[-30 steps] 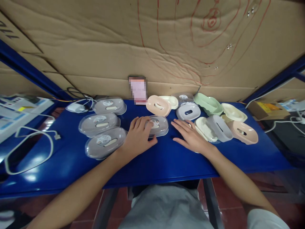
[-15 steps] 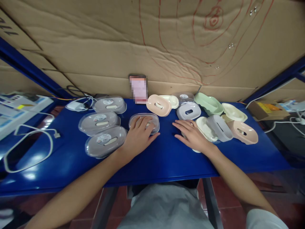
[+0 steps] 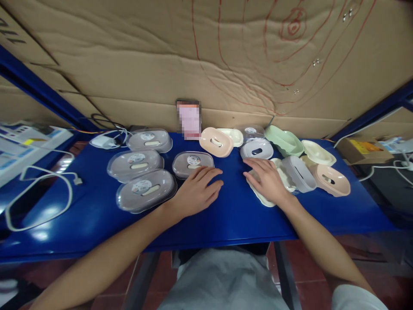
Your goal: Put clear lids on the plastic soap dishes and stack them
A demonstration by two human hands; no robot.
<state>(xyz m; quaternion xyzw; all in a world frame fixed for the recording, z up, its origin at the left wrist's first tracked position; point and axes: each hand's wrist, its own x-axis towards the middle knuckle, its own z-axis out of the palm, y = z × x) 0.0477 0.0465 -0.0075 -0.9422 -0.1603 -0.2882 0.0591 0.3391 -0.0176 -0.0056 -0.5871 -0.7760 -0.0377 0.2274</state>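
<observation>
On the left of the blue worktop [image 3: 97, 215] three lidded grey soap boxes [image 3: 142, 168] lie close together. Just right of them sits a fourth lidded soap box [image 3: 192, 162]. The left hand [image 3: 196, 193] rests flat beside it, fingers [image 3: 211, 174] released and spread, the tips at its near right edge. Further right, the right hand [image 3: 266, 181] lies palm down on a cream soap dish [image 3: 261, 198], fingers loose, amid pink, green and grey dish parts [image 3: 309, 165].
</observation>
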